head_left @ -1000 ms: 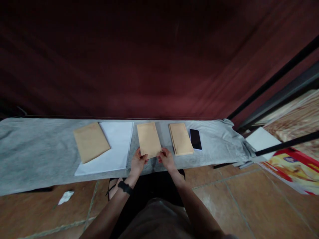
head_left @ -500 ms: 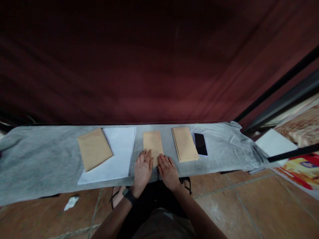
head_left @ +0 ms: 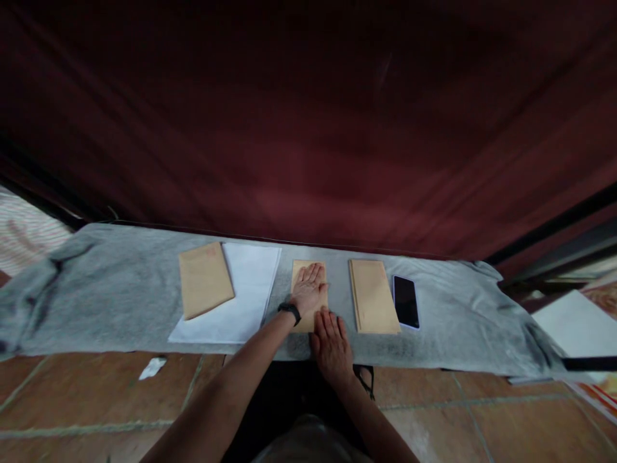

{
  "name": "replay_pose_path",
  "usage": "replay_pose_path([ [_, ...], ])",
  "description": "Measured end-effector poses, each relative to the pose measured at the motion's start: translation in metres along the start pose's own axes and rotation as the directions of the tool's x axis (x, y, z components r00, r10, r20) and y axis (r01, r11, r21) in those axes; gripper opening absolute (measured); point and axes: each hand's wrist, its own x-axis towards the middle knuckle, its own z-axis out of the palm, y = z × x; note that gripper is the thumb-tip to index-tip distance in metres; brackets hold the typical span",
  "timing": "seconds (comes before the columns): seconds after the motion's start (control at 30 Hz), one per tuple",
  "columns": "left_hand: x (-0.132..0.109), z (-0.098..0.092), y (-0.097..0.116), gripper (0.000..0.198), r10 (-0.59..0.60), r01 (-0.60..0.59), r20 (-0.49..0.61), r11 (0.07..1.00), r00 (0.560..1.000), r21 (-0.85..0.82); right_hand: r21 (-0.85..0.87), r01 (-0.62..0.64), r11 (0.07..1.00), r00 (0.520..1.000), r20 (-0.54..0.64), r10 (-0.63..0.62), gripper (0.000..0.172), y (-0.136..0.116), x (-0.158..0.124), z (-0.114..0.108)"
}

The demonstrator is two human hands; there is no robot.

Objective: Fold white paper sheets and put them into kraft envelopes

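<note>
In front of me a brown paper envelope [head_left: 304, 321] lies flat on a grey cloth [head_left: 139, 270]. My left hand [head_left: 310, 287] is open and rests flat over the envelope's upper half, fingers pointing away from me. My right hand [head_left: 332, 344] is also open, its fingertips at the envelope's lower right edge. To the right is a small stack of similar brown envelopes [head_left: 373, 296]. On the left, more brown paper envelopes [head_left: 205, 281] lie askew across white paper sheets [head_left: 253, 276].
A phone [head_left: 405, 302] with a dark screen lies beside the right-hand stack. Behind the cloth-covered surface hangs a dark red curtain-like sheet [head_left: 308, 161]. Dark bars [head_left: 554, 222] stand at the right. Below is a tiled floor [head_left: 96, 392] with a scrap of white paper [head_left: 152, 368].
My left hand has moved up and right, from the envelope's lower left edge onto its upper half. My right hand stays near the lower right edge. The view has tilted and shifted left.
</note>
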Motion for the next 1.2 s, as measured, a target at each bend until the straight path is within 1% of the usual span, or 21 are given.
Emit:
replay_pose_path([
  [0.07, 0.007, -0.001, -0.001, 0.063, -0.006, 0.006, 0.004, 1.0, 1.0, -0.016, -0.019, -0.002, 1.0, 1.0, -0.005, 0.002, 0.056, 0.0, -0.001, 0.001],
  [0.13, 0.008, -0.002, -0.001, 0.063, -0.012, 0.012, 0.003, 1.0, 1.0, -0.028, -0.03, 0.005, 1.0, 1.0, 0.002, -0.005, 0.056, 0.001, -0.001, 0.002],
  [0.23, -0.004, -0.002, -0.001, 0.06, 0.03, -0.031, -0.017, 0.999, 0.999, -0.031, -0.04, 0.013, 0.999, 1.0, 0.015, -0.013, 0.054, 0.0, -0.002, 0.002],
  [0.33, -0.031, 0.001, -0.001, 0.059, 0.139, -0.14, -0.037, 0.99, 0.99, -0.024, -0.044, -0.002, 0.999, 1.0, 0.031, 0.004, 0.055, -0.001, -0.003, 0.003],
  [0.5, -0.082, 0.0, -0.001, 0.055, 0.216, -0.216, -0.071, 0.976, 0.974, -0.003, -0.037, -0.006, 0.999, 0.999, 0.036, 0.007, 0.055, -0.001, -0.003, 0.009],
  [0.73, -0.14, -0.01, 0.007, 0.056, 0.25, -0.25, -0.072, 0.968, 0.966, 0.008, -0.036, 0.014, 0.999, 1.0, 0.016, -0.014, 0.057, 0.004, -0.003, 0.014],
  [0.87, -0.165, -0.015, 0.007, 0.059, 0.266, -0.264, -0.074, 0.964, 0.961, 0.028, -0.036, 0.027, 0.999, 0.999, 0.02, -0.026, 0.058, 0.005, -0.005, 0.013],
  [0.97, -0.174, -0.019, 0.005, 0.062, 0.277, -0.274, -0.058, 0.961, 0.959, 0.045, -0.018, 0.018, 1.0, 0.999, 0.027, -0.017, 0.055, 0.007, -0.007, 0.012],
  [1.07, -0.176, -0.021, 0.003, 0.063, 0.292, -0.29, -0.041, 0.956, 0.956, 0.053, 0.022, 0.005, 1.0, 0.999, 0.049, -0.006, 0.051, 0.009, -0.004, 0.008],
  [1.13, -0.175, -0.019, 0.002, 0.062, 0.306, -0.304, -0.034, 0.952, 0.951, 0.044, 0.071, 0.035, 0.997, 0.995, 0.091, -0.042, 0.048, 0.009, 0.006, 0.004],
  [1.2, -0.175, -0.017, 0.002, 0.059, 0.303, -0.302, -0.038, 0.953, 0.952, 0.021, 0.143, 0.118, 0.983, 0.976, 0.166, -0.141, 0.045, 0.007, 0.021, 0.001],
])
